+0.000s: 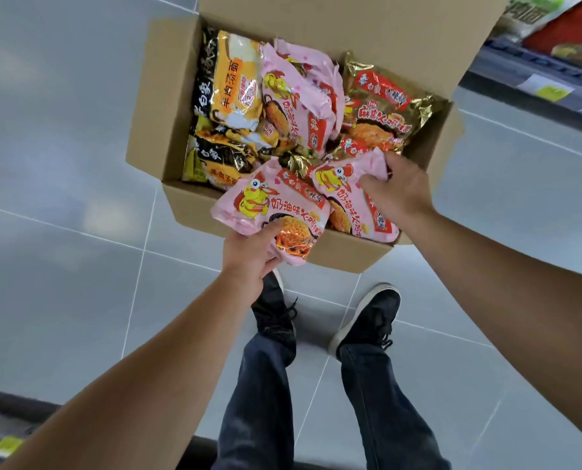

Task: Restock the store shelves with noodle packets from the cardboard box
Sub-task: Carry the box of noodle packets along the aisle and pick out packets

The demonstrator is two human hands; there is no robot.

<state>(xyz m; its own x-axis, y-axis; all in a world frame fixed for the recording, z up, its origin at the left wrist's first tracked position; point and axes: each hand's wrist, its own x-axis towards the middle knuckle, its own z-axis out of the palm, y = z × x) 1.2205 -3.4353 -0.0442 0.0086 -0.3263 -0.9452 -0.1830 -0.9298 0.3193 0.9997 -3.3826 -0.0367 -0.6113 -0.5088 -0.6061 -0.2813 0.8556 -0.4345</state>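
Note:
An open cardboard box [194,205] stands on the floor in front of my feet, filled with several noodle packets. My left hand [250,254] grips a pink noodle packet [269,205] by its lower edge, over the box's near wall. My right hand [396,189] grips a second pink packet [347,201] at its top edge, just inside the box's near right corner. Deeper in the box lie more pink packets [296,96], a gold and red packet [381,106], and yellow packets [238,83].
Grey tiled floor [62,147] surrounds the box. A store shelf [551,72] with price labels and packets runs along the upper right. Another shelf edge [4,435] shows at the lower left. My black shoes [367,320] stand just behind the box.

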